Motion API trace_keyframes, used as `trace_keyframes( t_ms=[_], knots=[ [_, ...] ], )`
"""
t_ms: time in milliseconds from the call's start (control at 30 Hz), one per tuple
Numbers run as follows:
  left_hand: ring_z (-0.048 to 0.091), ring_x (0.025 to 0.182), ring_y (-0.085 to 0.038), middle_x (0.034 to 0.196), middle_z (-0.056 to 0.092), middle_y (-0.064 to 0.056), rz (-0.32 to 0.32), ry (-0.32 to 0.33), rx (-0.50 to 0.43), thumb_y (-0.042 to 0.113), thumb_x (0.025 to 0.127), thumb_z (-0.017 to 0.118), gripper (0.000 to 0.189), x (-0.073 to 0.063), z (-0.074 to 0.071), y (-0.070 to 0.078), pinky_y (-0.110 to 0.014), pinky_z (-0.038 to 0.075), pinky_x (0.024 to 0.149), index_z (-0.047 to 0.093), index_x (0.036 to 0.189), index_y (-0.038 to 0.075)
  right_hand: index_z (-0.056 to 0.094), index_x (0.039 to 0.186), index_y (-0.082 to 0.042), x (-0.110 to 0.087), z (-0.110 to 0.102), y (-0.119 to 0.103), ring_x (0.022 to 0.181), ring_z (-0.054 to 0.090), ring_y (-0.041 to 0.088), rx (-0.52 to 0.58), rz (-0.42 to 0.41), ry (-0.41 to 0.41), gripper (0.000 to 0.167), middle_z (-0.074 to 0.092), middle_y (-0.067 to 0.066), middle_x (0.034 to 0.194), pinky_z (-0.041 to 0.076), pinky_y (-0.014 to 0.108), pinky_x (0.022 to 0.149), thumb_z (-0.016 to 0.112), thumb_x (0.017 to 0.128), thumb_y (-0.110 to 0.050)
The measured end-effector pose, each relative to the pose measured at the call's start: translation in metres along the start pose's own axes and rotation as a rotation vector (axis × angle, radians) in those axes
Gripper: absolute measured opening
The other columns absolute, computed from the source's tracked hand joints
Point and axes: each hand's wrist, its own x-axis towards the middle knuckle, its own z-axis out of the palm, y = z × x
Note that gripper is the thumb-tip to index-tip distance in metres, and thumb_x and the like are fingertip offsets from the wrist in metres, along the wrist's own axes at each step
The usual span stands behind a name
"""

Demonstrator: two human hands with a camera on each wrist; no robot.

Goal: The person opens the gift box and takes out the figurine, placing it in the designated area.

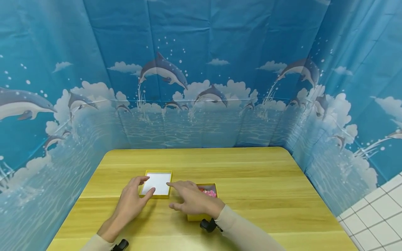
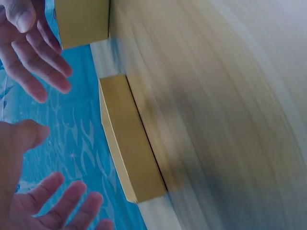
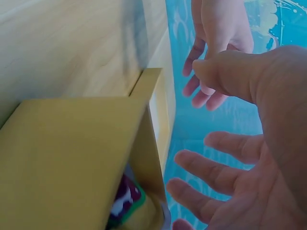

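Observation:
A shallow yellow box lid or tray (image 1: 170, 194) with a white inside lies on the table. My left hand (image 1: 133, 195) hovers over its left side, fingers spread and loosely bent, holding nothing. In the left wrist view, that hand (image 2: 57, 201) is apart from the shallow piece (image 2: 132, 143). My right hand (image 1: 191, 198) reaches above a deeper yellow box (image 1: 196, 218), its index finger pointing toward the shallow piece and nothing in its grasp. A pink item (image 1: 209, 192) shows inside the box; the right wrist view reveals a purple, white and green item (image 3: 125, 201) there.
Both boxes are on a yellow wood-grain table (image 1: 251, 195). A blue curtain (image 1: 194, 69) printed with dolphins hangs behind and at both sides. White tiles (image 1: 381, 209) show at the lower right. Each wrist wears a small black camera (image 1: 208, 225).

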Motion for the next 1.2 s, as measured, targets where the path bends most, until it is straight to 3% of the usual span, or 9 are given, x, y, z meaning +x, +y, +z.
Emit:
trace_keyframes(
  t_ms=[133,267,433,567,800,967,1200],
  knots=[
    [0.075,0.131,-0.041,0.143,0.076,-0.016,0.059,0.014,-0.036,0.025,0.107,0.088,0.049,-0.001,0.008,0.009,-0.063,0.063,0.108,0.072,0.147,0.003,0.042,0.182,-0.027,-0.007,-0.004,0.004,0.173,0.045,0.028,0.0,0.0,0.026,0.075,0.05,0.0,0.184,0.036,0.062,0.142,0.073,0.117,-0.046],
    [0.076,0.131,-0.035,0.144,0.076,-0.011,0.096,-0.018,-0.051,0.026,0.106,0.089,0.049,-0.005,0.019,0.016,-0.061,0.064,0.108,0.071,0.148,0.008,0.045,0.18,-0.026,-0.013,-0.007,0.008,0.171,0.048,0.03,0.001,-0.005,0.051,0.072,0.052,0.001,0.182,0.042,0.064,0.138,0.073,0.117,-0.046],
    [0.073,0.137,-0.032,0.151,0.071,-0.006,0.123,-0.095,-0.075,0.037,0.108,0.088,0.057,-0.005,0.028,0.023,-0.059,0.063,0.111,0.067,0.155,0.013,0.048,0.178,-0.026,-0.021,-0.012,0.016,0.162,0.057,0.031,0.009,-0.031,0.09,0.068,0.055,0.002,0.179,0.051,0.062,0.131,0.074,0.117,-0.041],
    [0.067,0.145,-0.032,0.161,0.064,-0.005,0.134,-0.194,-0.101,0.049,0.109,0.084,0.067,-0.003,0.035,0.033,-0.06,0.061,0.115,0.06,0.164,0.017,0.051,0.176,-0.022,-0.03,-0.019,0.026,0.157,0.062,0.031,0.014,-0.056,0.121,0.065,0.058,0.004,0.176,0.055,0.058,0.127,0.076,0.117,-0.034],
    [0.06,0.158,-0.037,0.172,0.053,-0.006,0.152,-0.324,-0.112,0.064,0.102,0.085,0.093,-0.003,0.051,0.05,-0.064,0.057,0.122,0.049,0.174,0.018,0.054,0.174,-0.02,-0.044,-0.033,0.046,0.141,0.068,0.029,0.013,-0.079,0.144,0.061,0.061,0.008,0.169,0.062,0.051,0.115,0.074,0.117,-0.029],
    [0.058,0.16,-0.039,0.179,0.047,-0.006,0.205,-0.376,-0.097,0.075,0.098,0.085,0.106,-0.004,0.064,0.058,-0.065,0.058,0.121,0.042,0.179,0.022,0.061,0.168,-0.017,-0.054,-0.041,0.061,0.141,0.069,0.03,-0.012,-0.097,0.15,0.055,0.064,0.006,0.161,0.063,0.052,0.114,0.076,0.116,-0.03],
    [0.063,0.155,-0.038,0.184,0.042,-0.007,0.219,-0.42,-0.061,0.09,0.092,0.079,0.122,-0.001,0.074,0.065,-0.063,0.062,0.115,0.031,0.185,0.028,0.073,0.156,-0.019,-0.066,-0.047,0.081,0.123,0.069,0.026,-0.028,-0.091,0.129,0.044,0.07,0.005,0.141,0.062,0.046,0.103,0.081,0.113,-0.03]
  ],
)
